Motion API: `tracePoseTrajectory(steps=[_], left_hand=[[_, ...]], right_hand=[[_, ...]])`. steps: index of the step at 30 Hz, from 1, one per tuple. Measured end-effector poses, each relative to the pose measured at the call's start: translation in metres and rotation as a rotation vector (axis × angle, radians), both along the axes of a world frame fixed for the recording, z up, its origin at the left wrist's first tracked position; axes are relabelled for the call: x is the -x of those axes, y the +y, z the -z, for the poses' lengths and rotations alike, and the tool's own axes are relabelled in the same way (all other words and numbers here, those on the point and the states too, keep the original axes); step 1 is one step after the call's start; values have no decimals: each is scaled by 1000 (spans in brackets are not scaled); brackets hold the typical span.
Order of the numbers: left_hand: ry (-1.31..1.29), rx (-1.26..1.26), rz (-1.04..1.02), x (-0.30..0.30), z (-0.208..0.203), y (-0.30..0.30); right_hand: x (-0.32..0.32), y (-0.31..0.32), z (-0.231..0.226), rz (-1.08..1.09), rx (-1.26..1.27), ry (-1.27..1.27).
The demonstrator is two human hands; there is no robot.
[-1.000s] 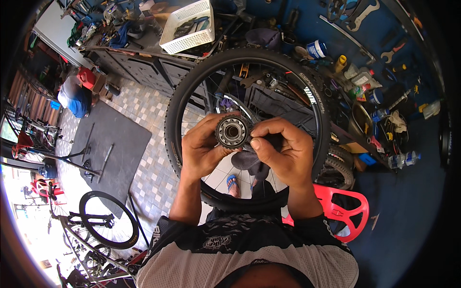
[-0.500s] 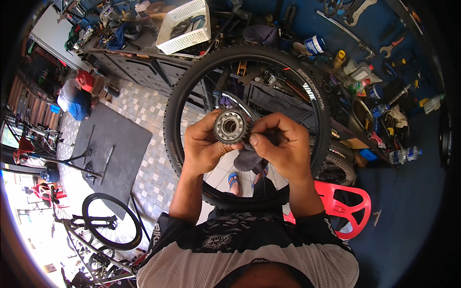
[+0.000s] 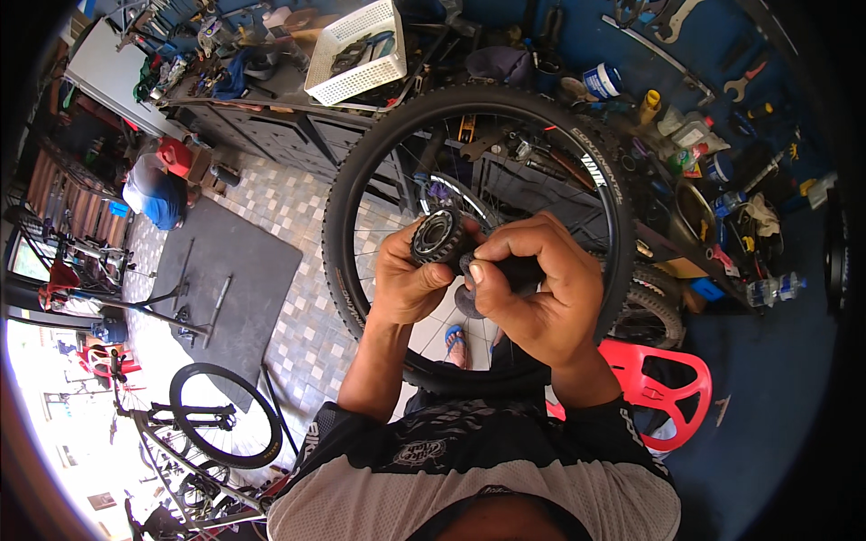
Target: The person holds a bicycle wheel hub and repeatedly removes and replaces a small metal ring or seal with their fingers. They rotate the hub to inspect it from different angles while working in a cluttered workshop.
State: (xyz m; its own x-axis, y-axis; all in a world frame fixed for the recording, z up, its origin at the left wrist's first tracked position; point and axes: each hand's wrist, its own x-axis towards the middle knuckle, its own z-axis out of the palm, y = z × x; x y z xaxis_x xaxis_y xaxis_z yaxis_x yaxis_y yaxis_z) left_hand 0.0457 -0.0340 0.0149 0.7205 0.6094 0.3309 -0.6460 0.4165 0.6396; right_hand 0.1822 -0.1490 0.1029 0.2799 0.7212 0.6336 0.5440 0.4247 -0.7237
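At nine o'clock a person in blue (image 3: 155,194) crouched beside a dark floor mat (image 3: 230,279) on the tiled floor, and at seven o'clock one bicycle (image 3: 194,433) stood with its front wheel in view. At twelve o'clock a white basket (image 3: 356,54) sat on the cluttered bench (image 3: 271,90). One large bicycle wheel (image 3: 347,207) stood upright in the middle, and both hands were raised in front of its spokes. The left hand (image 3: 406,279), forearm rising from six o'clock, was curled around a round black hub part (image 3: 439,238), pinching it between thumb and fingers. Touching it at three o'clock, the right hand (image 3: 541,288) was closed on a dark rag (image 3: 519,270), thumb pressed toward the part. At four o'clock one red plastic chair (image 3: 654,388) stood behind the wheel, with bottles and tools crowding the bench at two o'clock.
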Motion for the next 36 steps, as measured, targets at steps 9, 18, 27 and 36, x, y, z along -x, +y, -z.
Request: tracePoseTrajectory(steps=[9,18,27,36], left_hand=[[137,-126,-121,2,-5,-4],[157,-198,-218,3,-15,-8],[155,-102,-161,3,-11,-12],[92,19,-93,-3,-4,-21]], right_hand=[[12,8,3,187,-116,-185],[9,8,3,159,-202,-340],[3,13,9,141,-227,-371],[1,8,8,112,-128,-310]])
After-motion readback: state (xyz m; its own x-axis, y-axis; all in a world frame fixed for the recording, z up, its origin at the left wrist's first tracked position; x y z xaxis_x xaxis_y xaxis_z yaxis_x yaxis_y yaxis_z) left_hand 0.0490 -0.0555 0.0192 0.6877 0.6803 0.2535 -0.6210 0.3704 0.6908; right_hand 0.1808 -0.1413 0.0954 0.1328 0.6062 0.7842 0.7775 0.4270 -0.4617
